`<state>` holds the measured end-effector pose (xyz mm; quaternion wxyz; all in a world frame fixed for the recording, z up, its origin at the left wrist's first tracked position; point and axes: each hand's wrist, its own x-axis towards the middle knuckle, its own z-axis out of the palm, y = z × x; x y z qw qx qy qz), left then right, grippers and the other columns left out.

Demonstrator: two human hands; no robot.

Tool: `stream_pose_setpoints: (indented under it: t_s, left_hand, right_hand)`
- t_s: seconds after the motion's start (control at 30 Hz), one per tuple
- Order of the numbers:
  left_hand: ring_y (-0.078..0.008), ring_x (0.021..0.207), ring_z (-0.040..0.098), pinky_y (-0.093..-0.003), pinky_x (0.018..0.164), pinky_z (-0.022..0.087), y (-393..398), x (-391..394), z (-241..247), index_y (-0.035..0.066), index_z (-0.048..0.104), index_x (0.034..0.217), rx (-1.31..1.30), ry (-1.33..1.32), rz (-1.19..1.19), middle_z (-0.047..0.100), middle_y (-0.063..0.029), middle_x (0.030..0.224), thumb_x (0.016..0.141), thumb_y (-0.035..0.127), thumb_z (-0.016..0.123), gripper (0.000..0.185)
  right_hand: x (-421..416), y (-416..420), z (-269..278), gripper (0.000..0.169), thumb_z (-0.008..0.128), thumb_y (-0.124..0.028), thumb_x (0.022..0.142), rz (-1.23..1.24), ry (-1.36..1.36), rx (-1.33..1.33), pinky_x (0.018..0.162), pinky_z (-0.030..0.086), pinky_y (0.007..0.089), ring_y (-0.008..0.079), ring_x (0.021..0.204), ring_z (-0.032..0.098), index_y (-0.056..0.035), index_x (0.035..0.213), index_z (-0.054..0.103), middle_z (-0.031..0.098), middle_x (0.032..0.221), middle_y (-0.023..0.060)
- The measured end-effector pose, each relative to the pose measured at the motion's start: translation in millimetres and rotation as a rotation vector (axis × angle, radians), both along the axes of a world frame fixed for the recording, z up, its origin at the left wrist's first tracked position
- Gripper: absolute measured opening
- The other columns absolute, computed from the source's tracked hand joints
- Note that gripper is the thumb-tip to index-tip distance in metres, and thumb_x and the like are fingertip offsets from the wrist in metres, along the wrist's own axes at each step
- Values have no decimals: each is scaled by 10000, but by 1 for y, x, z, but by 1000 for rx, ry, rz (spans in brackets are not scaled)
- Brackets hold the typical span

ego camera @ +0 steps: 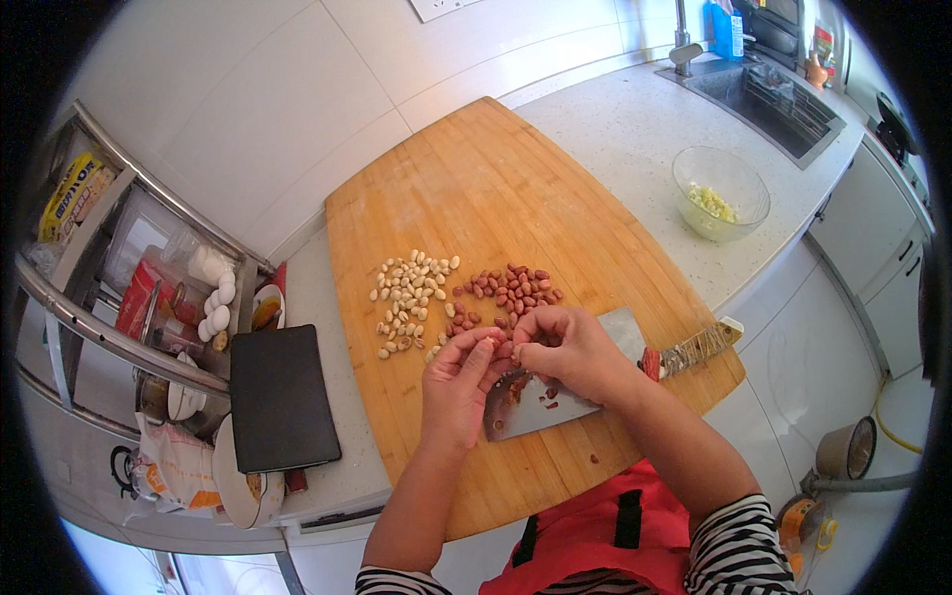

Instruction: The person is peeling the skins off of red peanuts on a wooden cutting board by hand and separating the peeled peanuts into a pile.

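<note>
Fingertips nearly touching, my left hand and my right hand meet above a cleaver blade lying flat on a wooden board. A small pale peanut shows pinched in the left fingertips. Whether the right fingers hold a piece of it is hidden. Reddish skin flakes lie on the blade. Red-skinned peanuts are piled just beyond my hands, with pale peeled peanuts spread to their left. The cleaver's wrapped handle points right.
On the counter at right stands a glass bowl with chopped pale-green pieces, near a sink. A black flat case lies left of the board, beside a metal rack with eggs and bowls.
</note>
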<state>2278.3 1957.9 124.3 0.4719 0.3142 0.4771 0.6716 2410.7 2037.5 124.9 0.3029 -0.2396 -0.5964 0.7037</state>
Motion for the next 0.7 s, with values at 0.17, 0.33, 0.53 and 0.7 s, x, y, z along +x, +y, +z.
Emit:
stream_pose_setpoints:
  t_s: [0.17,0.33,0.53,0.7]
  left_hand:
    - [-146,821,584,-254,715,498,-1,-3,1,23,548,978,-41,-190,-9,592,-67,903,859,112,481,163]
    - [-149,840,584,-276,721,500,-3,-8,0,65,533,995,-39,-271,-40,593,-59,933,846,175,511,187]
    - [-102,784,558,-256,727,482,-3,-4,2,86,548,907,-17,-389,-36,577,-12,848,847,156,514,99]
    - [-91,781,547,-250,733,475,-2,-5,2,84,555,922,-15,-405,-14,572,-3,842,839,133,523,101]
  right_hand:
    - [1,-2,3,89,550,-124,734,-26,63,-36,456,360,198,40,532,450,-39,712,537,494,624,-24]
    - [1,-1,2,104,525,-124,767,16,38,-52,457,368,212,59,526,462,-31,720,525,505,616,-1]
    - [-7,-6,-4,55,506,-50,754,-175,118,271,540,372,187,46,633,462,-8,723,523,503,666,-4]
    - [-1,-4,-1,45,531,-11,729,-59,34,262,574,377,188,54,668,463,-7,764,559,509,698,-11]
